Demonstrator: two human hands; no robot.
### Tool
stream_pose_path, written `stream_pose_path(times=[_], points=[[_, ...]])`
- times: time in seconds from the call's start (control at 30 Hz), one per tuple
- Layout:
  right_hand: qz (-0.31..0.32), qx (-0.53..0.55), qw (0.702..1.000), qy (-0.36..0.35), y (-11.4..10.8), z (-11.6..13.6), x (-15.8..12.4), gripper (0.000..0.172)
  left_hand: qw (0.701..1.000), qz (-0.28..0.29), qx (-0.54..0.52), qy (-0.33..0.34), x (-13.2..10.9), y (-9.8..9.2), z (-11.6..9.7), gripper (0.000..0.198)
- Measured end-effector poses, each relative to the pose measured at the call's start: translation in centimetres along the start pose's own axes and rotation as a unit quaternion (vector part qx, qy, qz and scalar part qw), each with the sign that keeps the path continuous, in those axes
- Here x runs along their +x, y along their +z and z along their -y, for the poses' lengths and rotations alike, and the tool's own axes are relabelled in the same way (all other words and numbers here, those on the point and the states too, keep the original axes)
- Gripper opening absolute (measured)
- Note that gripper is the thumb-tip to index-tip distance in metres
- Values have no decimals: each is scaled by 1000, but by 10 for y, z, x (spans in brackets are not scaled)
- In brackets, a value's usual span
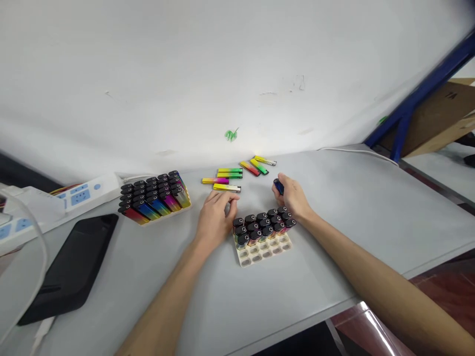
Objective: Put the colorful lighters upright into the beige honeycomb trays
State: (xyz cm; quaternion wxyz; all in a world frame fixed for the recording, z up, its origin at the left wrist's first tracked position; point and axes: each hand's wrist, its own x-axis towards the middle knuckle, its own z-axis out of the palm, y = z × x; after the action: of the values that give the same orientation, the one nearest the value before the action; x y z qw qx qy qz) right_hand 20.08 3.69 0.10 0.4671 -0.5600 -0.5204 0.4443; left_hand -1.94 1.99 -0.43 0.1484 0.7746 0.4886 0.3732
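My right hand (291, 195) is closed around a dark blue lighter (278, 187), just behind the right end of a pale tray (256, 258). Black-topped lighters (265, 221) stand upright in the tray's rear rows, while its front rows of slots are bare. To the left of this tray my left hand (216, 215) rests on the table, thumb apart from the bent fingers and nothing visible in its grasp. Just beyond its fingertips lies a yellow and white lighter (227, 188). Several other colourful lighters (230, 173) lie flat near the wall.
A second tray packed with upright lighters (154, 198) stands at left. Beside it are a white power strip (83, 195) and a black phone-like device (74, 262) with a white cable (44, 329). A white wall (237, 74) bounds the table (356, 198); a blue metal frame (423, 91) stands right.
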Motion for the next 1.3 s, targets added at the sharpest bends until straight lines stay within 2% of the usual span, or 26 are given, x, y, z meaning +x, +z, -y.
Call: stream_pose_path(times=[0.13,0.3,0.43,0.53,0.67,0.77,0.87,0.93,1.03,1.17,1.3], points=[[-2,1,1000,-9,-1,-2,2,54,998,-14,53,23,-1,0,1,21],[-2,7,1000,-5,-1,-7,4,56,987,52,150,23,-4,2,3,40],[-1,31,999,-11,0,-6,1,57,980,64,187,27,-5,0,2,38],[1,4,999,-43,-5,1,-6,53,976,55,206,34,-5,-2,1,35],[-63,-129,983,-116,-27,25,-24,41,971,48,233,31,-4,-5,1,25],[-147,-233,942,-193,-46,55,-48,30,968,45,244,28,-3,-5,3,19],[-180,-247,920,-247,-51,86,-83,21,968,51,245,20,-2,-4,4,17],[-160,-238,919,-272,-43,99,-108,23,968,63,242,21,-2,-5,4,18],[-44,-285,903,-318,-17,98,-136,21,966,82,243,23,-2,-7,1,23],[45,-313,878,-359,19,69,-146,17,968,68,240,10,-1,-8,0,22],[56,-380,860,-337,34,46,-142,16,975,49,215,28,0,-6,1,24]])
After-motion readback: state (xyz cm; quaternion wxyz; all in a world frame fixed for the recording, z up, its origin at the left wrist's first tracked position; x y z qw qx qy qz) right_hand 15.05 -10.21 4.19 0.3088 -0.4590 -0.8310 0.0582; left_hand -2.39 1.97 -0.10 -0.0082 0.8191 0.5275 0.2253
